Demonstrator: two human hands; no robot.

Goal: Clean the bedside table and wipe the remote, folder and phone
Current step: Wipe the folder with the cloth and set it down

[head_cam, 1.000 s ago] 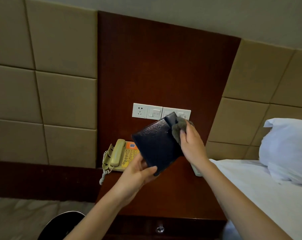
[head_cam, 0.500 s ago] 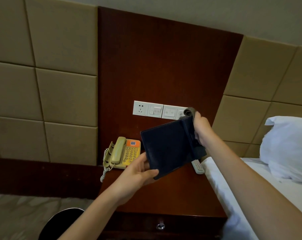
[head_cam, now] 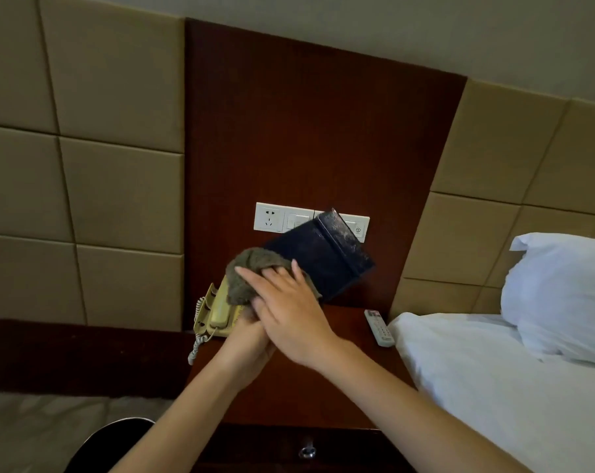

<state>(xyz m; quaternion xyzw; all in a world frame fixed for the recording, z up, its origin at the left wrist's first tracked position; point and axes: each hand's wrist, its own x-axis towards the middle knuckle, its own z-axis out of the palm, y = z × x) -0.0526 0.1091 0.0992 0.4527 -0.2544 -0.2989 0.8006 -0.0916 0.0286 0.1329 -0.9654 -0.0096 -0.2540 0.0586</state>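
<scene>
Counter (head_cam: 289,397): I see bare dark wood nearest me with a drawer knob (head_cam: 306,452) below the front edge. Nothing here has moved.

Left hand (head_cam: 246,336): It has kept its place at the folder's lower-left corner. It is now mostly covered by my other wrist, so I cannot tell how its fingers lie. I judge it is carrying the folder, since the folder sits clear of the counter.

Right hand (head_cam: 289,308): Half a second ago it was up at the folder's far right edge. It has since swept down and across and now crosses over the left. Its fingers are spread fairly straight and press the cloth flat rather than clutching it.

Cloth (head_cam: 251,271): This grey bunch has travelled with that stroke, from the upper right edge to the lower left corner.

Folder (head_cam: 327,257): It is dark, raised above the counter and tilted, with its spine strip at upper right. One full diagonal pass looks done, so I judge this face nearly wiped. The other side may remain.

Phone (head_cam: 217,312): The yellow phone sits on the counter's left rear, partly behind the cloth. It looks untouched and probably still needs wiping.

Remote (head_cam: 379,327): It lies at the counter's right edge, just beside the bed sheet (head_cam: 494,387). It also looks still to do.

Socket panel (head_cam: 272,216): It is on the wall behind, with its right half hidden by the folder.
</scene>
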